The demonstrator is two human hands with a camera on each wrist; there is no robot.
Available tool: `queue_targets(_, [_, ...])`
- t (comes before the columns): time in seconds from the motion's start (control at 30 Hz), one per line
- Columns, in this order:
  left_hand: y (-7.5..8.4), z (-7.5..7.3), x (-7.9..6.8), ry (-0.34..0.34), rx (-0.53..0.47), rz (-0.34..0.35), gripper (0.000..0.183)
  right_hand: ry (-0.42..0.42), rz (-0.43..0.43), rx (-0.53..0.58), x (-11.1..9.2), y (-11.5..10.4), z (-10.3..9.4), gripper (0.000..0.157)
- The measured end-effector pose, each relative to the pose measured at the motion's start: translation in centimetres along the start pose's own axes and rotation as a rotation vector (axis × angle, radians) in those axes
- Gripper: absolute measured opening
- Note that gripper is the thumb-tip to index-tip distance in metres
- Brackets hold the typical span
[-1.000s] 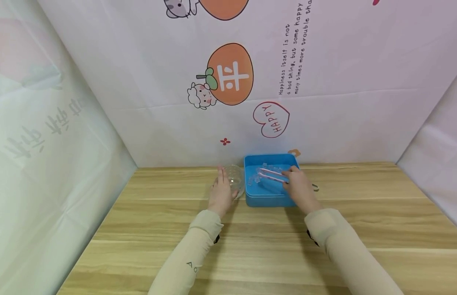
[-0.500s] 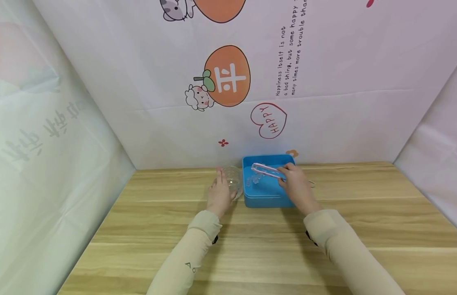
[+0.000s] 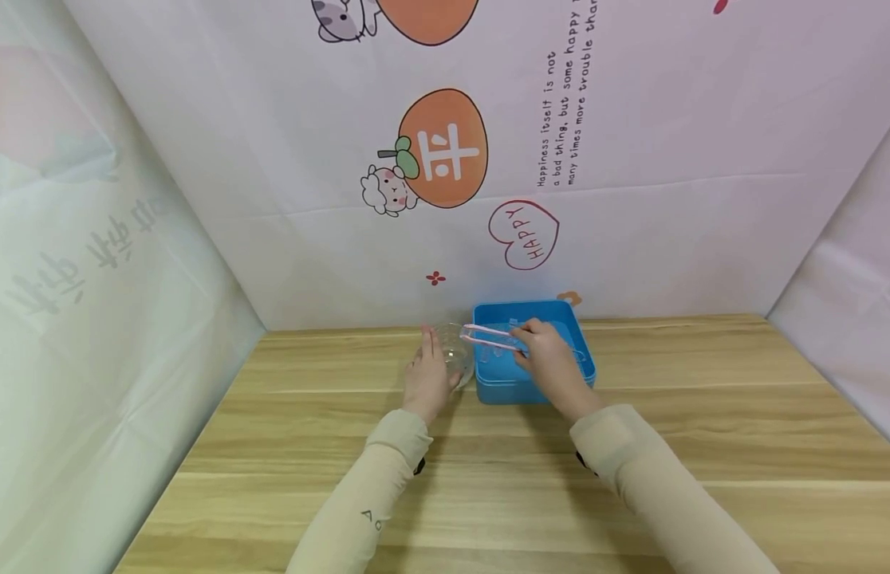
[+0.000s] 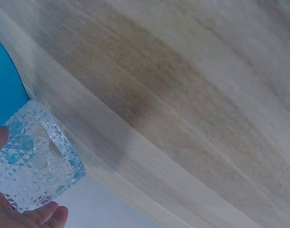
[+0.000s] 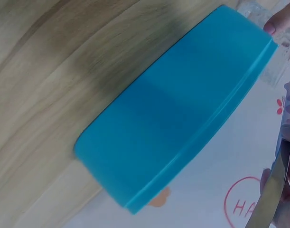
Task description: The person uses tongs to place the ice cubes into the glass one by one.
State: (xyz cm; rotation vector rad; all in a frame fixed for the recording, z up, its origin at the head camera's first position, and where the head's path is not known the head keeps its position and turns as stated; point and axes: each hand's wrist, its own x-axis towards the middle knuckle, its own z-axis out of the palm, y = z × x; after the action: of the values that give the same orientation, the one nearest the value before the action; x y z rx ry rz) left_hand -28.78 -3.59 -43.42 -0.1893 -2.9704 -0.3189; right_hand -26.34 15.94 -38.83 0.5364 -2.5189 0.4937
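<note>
My left hand (image 3: pixel 427 373) holds a clear cut-glass bowl (image 3: pixel 459 368) standing against the blue box's left side. In the left wrist view, thumb and fingers lie on opposite sides of the patterned glass (image 4: pixel 40 164). My right hand (image 3: pixel 553 363) grips pink-edged tongs (image 3: pixel 491 330), whose tips reach left over the bowl's rim. A clear piece shows between those tips. Inside the blue box (image 3: pixel 520 392) lie several clear cubes (image 3: pixel 498 351), partly covered by the tongs. The right wrist view catches the tongs' bent metal end (image 5: pixel 270 194) and the box's outer wall (image 5: pixel 159 109).
Box and bowl stand at the back of the wooden table (image 3: pixel 488 494), close to a printed white cloth backdrop (image 3: pixel 330 263). Another cloth (image 3: pixel 115 383) hangs along the left side. The box wall rises between the cubes and the bowl.
My right hand has lifted the tongs from among the cubes and carried them left, from inside the box to over the bowl. My left hand stays on the bowl.
</note>
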Motion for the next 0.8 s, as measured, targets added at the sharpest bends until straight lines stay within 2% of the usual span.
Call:
queue_targets(0.4, [-0.1, 0.0, -0.1, 0.002, 0.018, 0.006, 0.090, -0.067, -0.019, -0.034, 0.1, -0.9, 0.9, 0.029])
queue_targets(0.8, [-0.1, -0.2, 0.0, -0.008, 0.001, 0.007, 0.090, -0.080, 0.001, -0.027, 0.2, -1.2, 0.8, 0.030])
